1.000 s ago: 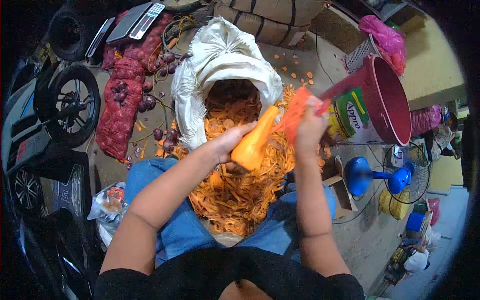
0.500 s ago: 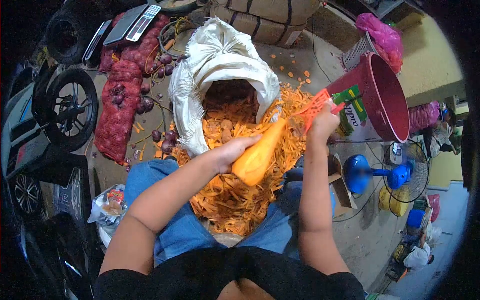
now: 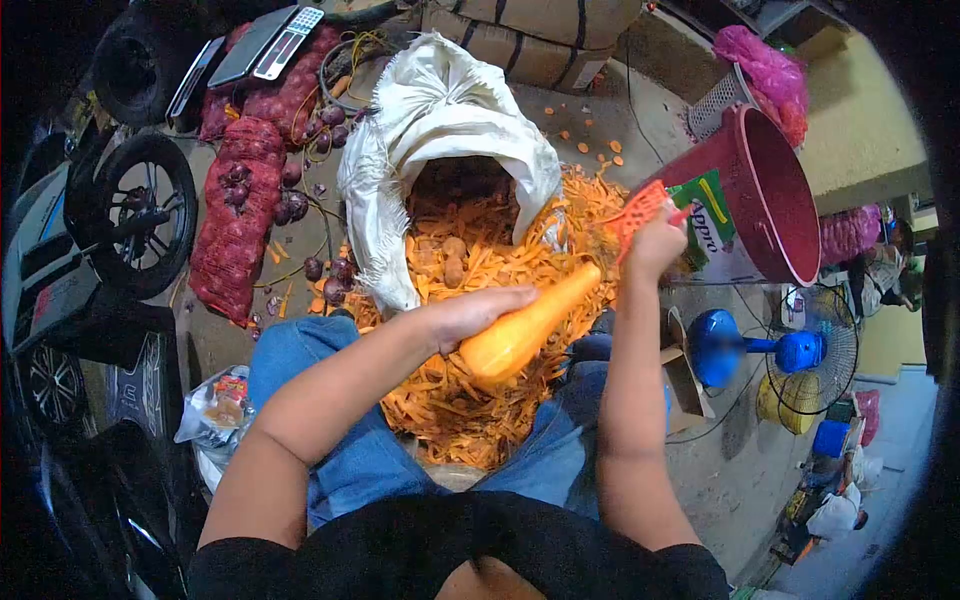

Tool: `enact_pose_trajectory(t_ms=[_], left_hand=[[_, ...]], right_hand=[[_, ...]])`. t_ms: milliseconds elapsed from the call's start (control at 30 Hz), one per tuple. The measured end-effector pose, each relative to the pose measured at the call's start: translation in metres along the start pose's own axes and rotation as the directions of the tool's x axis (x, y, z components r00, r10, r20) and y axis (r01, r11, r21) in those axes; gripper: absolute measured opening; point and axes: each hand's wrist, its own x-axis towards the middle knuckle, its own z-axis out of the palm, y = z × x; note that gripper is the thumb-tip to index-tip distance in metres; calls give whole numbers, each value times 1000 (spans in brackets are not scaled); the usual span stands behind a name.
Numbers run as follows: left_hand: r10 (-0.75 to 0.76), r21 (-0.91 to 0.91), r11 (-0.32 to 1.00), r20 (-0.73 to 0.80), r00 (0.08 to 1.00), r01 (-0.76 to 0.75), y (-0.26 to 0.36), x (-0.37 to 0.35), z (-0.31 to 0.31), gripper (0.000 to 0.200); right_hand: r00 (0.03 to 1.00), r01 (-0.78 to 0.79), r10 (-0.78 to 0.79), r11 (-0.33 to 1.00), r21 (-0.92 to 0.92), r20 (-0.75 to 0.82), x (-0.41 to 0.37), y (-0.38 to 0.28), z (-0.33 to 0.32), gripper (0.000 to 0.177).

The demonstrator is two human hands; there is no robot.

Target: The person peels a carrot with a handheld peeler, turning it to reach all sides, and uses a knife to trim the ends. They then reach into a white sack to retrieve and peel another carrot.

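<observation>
Left hand (image 3: pixel 480 312) wrapped round thick end of carrot (image 3: pixel 535 322), which was tilted over peel heap (image 3: pixel 460 410) between knees. Right hand (image 3: pixel 655 245) closed on peeler (image 3: pixel 637 208), just past carrot tip. Carrot judged stiff, light, slippery where peeled; best held at thick end.

**A Crowded Concrete Floor**

The concrete floor (image 3: pixel 725 475) carried a broad heap of carrot peelings (image 3: pixel 470 420), which spread up against an open white sack (image 3: pixel 440 100). To the left of the sack lay red mesh bags (image 3: pixel 235 220) of onions, with loose onions (image 3: pixel 335 265) beside them and a motorbike wheel (image 3: pixel 140 215) farther left. Carrot slices (image 3: pixel 600 150) were scattered behind the heap. On the right a red bucket (image 3: pixel 770 200) stood tilted, near a blue fan (image 3: pixel 760 350) and a cardboard box (image 3: pixel 685 375).
</observation>
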Motion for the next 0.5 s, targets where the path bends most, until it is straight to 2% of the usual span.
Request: enact_pose_trajectory(t_ms=[33, 67, 100, 133, 167, 200, 233, 267, 300, 367, 400, 467, 500], left_hand=[[65, 61, 996, 31, 997, -66, -1, 0, 1, 34], [24, -24, 999, 36, 999, -23, 1, -3, 0, 35], [23, -24, 999, 37, 999, -22, 7, -5, -2, 35], [6, -27, 1000, -5, 1000, -6, 13, -7, -6, 36], [-11, -31, 999, -50, 999, 9, 18, -8, -12, 36], [54, -15, 998, -104, 993, -56, 21, -8, -16, 38], [59, -15, 998, -107, 992, -61, 24, -8, -21, 38], [130, 164, 981, -173, 976, -101, 27, -8, -25, 39], [208, 339, 933, -226, 952, -124, 29, -8, -28, 41], [269, 398, 904, -247, 931, -156, 35, -11, -28, 43], [325, 500, 852, -266, 908, -158, 35, -11, -30, 45], [425, 674, 730, -313, 849, -117, 31, -5, -41, 45], [425, 674, 730, -314, 849, -116, 33, -7, -43, 45]], right_hand=[[1000, -2, 2, 1000, 0, -5, 4, 2, -2, 23], [998, -57, 57, 996, 70, 0, 7, 4, -3, 23], [994, -111, 111, 984, 140, 12, 7, 1, -4, 23], [995, 55, -66, 989, 139, 74, 2, -2, -5, 21], [995, 54, -65, 988, 142, 79, -2, -1, -5, 21], [970, 70, -106, 983, 167, 217, -6, -3, -4, 21], [925, 86, -151, 977, 195, 348, -11, -7, -3, 20], [899, 16, -80, 988, 152, 430, -17, -11, -4, 19], [898, 19, -85, 988, 155, 432, -24, -16, -5, 19], [786, 81, -125, 992, 99, 606, -37, -22, -6, 19], [784, 82, -127, 992, 101, 608, -42, -24, -6, 19], [673, 297, -148, 951, -82, 725, -49, -25, -7, 17], [672, 297, -148, 951, -81, 726, -50, -19, -6, 17]])
